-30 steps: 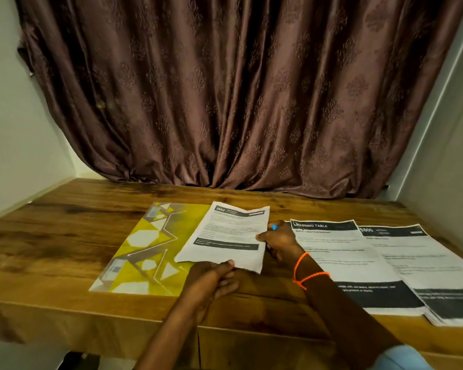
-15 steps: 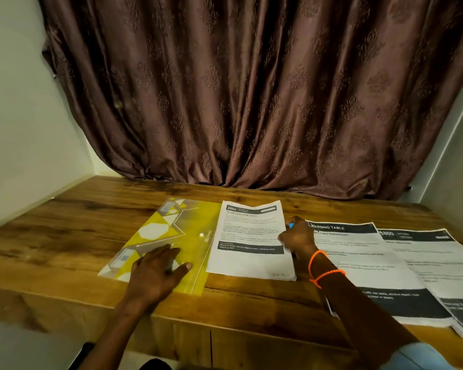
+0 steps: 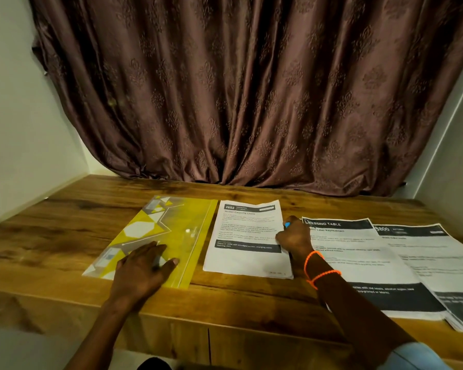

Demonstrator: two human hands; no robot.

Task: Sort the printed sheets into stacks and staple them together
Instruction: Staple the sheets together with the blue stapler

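A printed sheet headed 2652 [image 3: 247,236] lies flat on the wooden table [image 3: 64,225]. My right hand [image 3: 294,236], with orange bands at the wrist, rests at that sheet's right edge and grips a small blue object [image 3: 287,224] that is mostly hidden. To the right lie two printed stacks: one headed DRESSING TABLE [image 3: 358,260] and one headed 5800 [image 3: 436,263]. My left hand [image 3: 142,268] lies flat, fingers straight, on a yellow plastic folder [image 3: 177,225] left of the 2652 sheet.
A brown patterned curtain [image 3: 251,89] hangs behind the table and touches its back edge. White walls close in on the left and right. The table's front edge runs just below the papers.
My left hand let go of the 2652 sheet and moved left onto the yellow folder. The sheet now lies flat. My right hand stayed at the sheet's right edge.
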